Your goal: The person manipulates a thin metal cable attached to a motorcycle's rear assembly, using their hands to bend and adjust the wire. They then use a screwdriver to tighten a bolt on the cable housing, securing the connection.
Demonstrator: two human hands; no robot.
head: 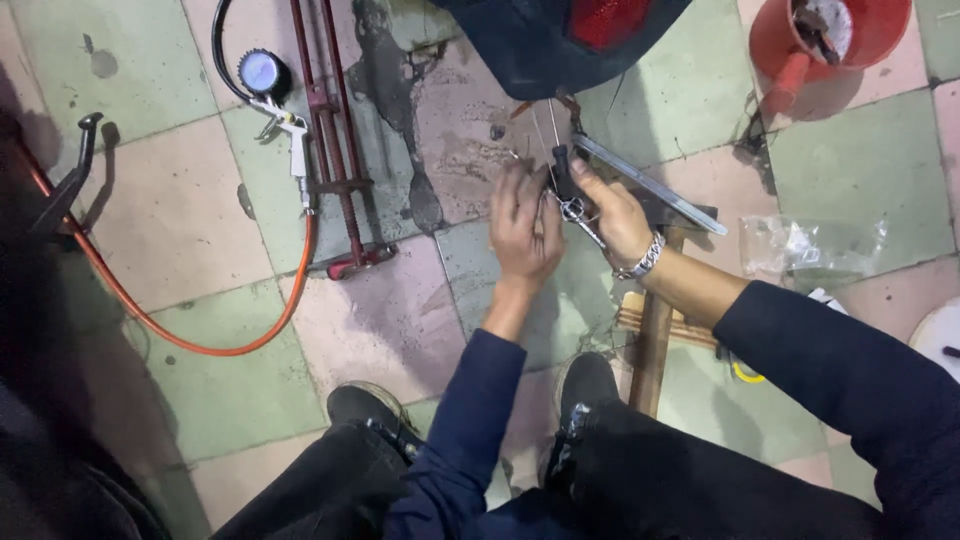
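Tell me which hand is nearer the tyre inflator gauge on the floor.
Left. The left hand lies right of the tyre inflator gauge, across the red bar; the right hand is farther right, gripping a black-handled tool.

Between the left hand (525, 225) and the right hand (610, 215) sits a tool (565, 180) with a matt black plastic-looking handle and a thin bright metal shaft. On the right wrist, a polished metal bracelet (645, 260) glints. Just beyond the right hand lies a smooth grey metal bar (650, 187); below it, a worn wooden handle (655, 345). Crinkled clear plastic bag (812, 246) lies farther right.
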